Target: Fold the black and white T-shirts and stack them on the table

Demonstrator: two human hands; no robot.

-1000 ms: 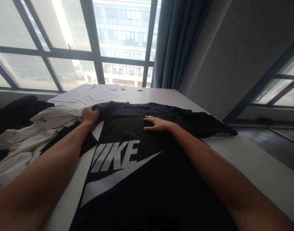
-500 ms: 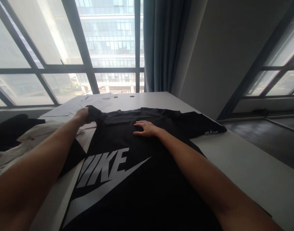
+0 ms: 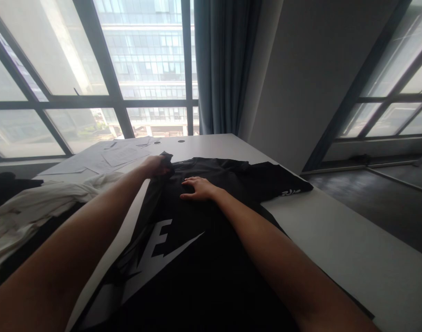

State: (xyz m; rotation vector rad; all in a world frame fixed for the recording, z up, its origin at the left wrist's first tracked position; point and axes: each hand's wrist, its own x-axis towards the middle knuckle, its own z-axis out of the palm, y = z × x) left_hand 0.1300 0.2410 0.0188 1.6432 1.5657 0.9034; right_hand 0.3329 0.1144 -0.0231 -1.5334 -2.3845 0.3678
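Note:
A black T-shirt (image 3: 225,258) with a large pale NIKE print lies spread over the white table (image 3: 338,244). Its left side is lifted and folding inward, so only the E and part of the swoosh show. My left hand (image 3: 158,167) is closed on the shirt's upper left part, near the collar. Resting on the chest below the collar, my right hand (image 3: 198,188) lies flat with its fingers apart. The right sleeve, with small white lettering, stretches out toward the table's right edge.
White and dark clothes (image 3: 55,198) are heaped at the left. Loose paper sheets (image 3: 103,154) lie at the table's back left. Windows (image 3: 145,50) and a blue-grey curtain (image 3: 221,69) stand behind, and a wall (image 3: 311,69) rises at the right.
My left hand has carried the shirt's left side rightward, toward the collar, covering most of the print's lettering. My right hand stays on the chest. The view has shifted slightly right.

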